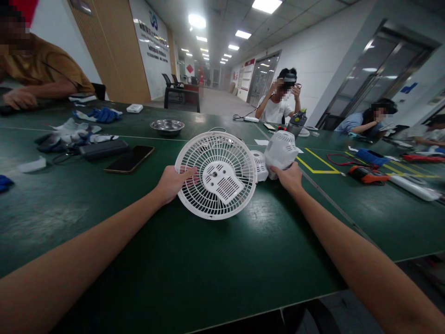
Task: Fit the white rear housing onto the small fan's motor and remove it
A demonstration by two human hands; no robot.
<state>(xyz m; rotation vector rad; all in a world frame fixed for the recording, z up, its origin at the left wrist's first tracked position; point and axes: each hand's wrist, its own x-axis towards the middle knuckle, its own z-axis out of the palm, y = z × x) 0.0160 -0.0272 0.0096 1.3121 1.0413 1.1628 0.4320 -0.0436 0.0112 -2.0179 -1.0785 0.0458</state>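
A round white fan grille point(216, 174) stands tilted on the green table point(194, 260), its slotted centre plate facing me. My left hand point(172, 182) grips the grille's left rim with its fingers curled round the edge. My right hand point(289, 176) is closed on a white fan motor housing point(281, 149), lifted just above the table to the right of the grille. A second small white vented part point(260, 164) lies between the grille and the housing.
A steel bowl point(167, 125) sits behind the grille. A phone point(129, 158), a black case point(103, 149) and gloves point(71, 132) lie at left. Tools and a red cable point(368, 174) lie at right, past yellow tape lines point(318, 162). Other people sit along the far edges.
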